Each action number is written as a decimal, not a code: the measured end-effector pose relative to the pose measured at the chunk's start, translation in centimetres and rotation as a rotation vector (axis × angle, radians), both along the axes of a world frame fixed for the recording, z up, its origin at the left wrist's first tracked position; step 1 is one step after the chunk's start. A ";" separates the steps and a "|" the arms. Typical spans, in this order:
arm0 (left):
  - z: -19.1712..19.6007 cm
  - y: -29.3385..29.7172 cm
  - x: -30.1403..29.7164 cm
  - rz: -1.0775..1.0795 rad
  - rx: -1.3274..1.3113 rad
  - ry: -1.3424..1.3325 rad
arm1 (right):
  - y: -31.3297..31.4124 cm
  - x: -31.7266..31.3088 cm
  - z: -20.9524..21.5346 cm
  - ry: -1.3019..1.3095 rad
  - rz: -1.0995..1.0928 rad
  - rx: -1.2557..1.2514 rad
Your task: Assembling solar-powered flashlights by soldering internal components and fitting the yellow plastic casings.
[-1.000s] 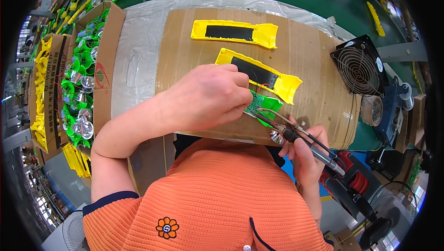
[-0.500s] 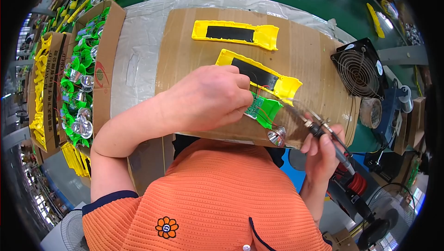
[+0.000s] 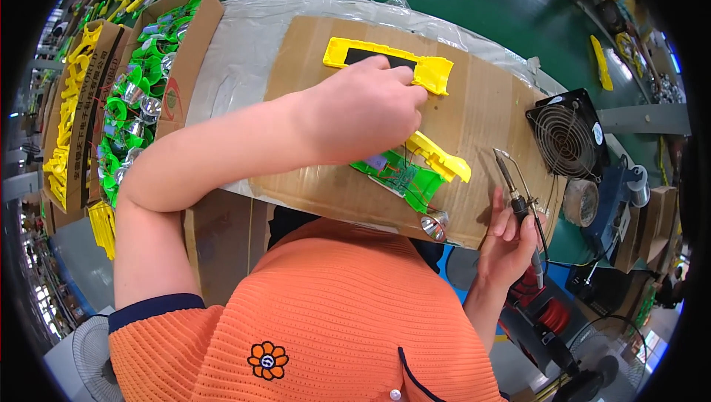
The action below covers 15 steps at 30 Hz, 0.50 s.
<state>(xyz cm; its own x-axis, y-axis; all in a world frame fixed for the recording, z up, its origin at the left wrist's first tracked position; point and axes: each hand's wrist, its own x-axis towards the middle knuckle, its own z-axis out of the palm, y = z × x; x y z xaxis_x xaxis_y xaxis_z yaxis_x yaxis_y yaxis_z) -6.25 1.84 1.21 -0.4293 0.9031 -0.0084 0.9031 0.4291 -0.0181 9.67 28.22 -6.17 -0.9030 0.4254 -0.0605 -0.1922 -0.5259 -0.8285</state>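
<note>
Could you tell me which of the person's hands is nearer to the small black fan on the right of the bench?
The right hand, holding the soldering iron, is just below-left of the black fan. The left hand is farther off to the fan's left, fingers at the yellow part.

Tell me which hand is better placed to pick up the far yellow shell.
Left. The left hand already reaches across the cardboard sheet, fingertips at the far yellow shell. The right hand sits off the near edge, gripping a soldering iron.
</note>
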 end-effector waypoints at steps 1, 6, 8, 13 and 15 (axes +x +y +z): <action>0.8 0.0 0.3 -0.027 -0.064 0.053 | 0.1 0.0 0.1 0.003 0.003 0.004; -1.2 -3.6 4.3 0.044 0.029 -0.107 | 1.2 -0.3 0.7 -0.010 0.021 0.015; -2.8 -4.4 4.4 0.006 0.120 -0.034 | 1.3 -1.2 0.6 0.024 0.010 0.047; -2.1 -5.9 -2.3 0.194 0.224 0.033 | 0.7 -2.6 0.2 -0.011 -0.040 0.221; -1.2 -6.7 -8.0 0.279 0.243 0.197 | 0.9 -2.2 -0.1 -0.002 -0.052 0.225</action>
